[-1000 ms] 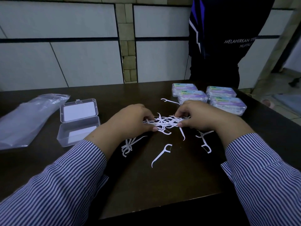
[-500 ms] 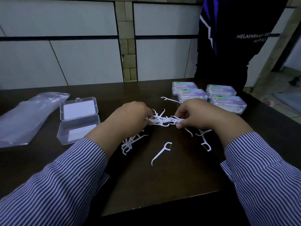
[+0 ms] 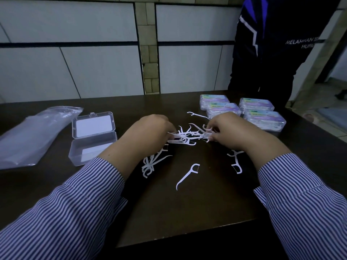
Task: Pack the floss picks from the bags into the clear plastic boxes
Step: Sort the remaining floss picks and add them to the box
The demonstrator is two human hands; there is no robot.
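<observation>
A bunch of white floss picks (image 3: 188,136) hangs just above the dark table (image 3: 187,212) between my hands. My left hand (image 3: 150,134) pinches its left end and my right hand (image 3: 228,130) pinches its right end. Loose picks lie on the table: one single pick (image 3: 187,176) in front, a small cluster (image 3: 152,162) under my left wrist, two picks (image 3: 235,160) under my right wrist and one far pick (image 3: 197,115). An open clear plastic box (image 3: 93,137) lies to the left with its lid folded back, and I see no picks in it.
A crumpled clear plastic bag (image 3: 32,136) lies at the far left. Several closed, filled boxes (image 3: 242,111) with coloured labels sit at the back right. A person in dark clothing (image 3: 277,44) stands behind the table's far right corner.
Both hands have lifted the bunch of picks slightly and drawn it together. The person behind the table has shifted to the right.
</observation>
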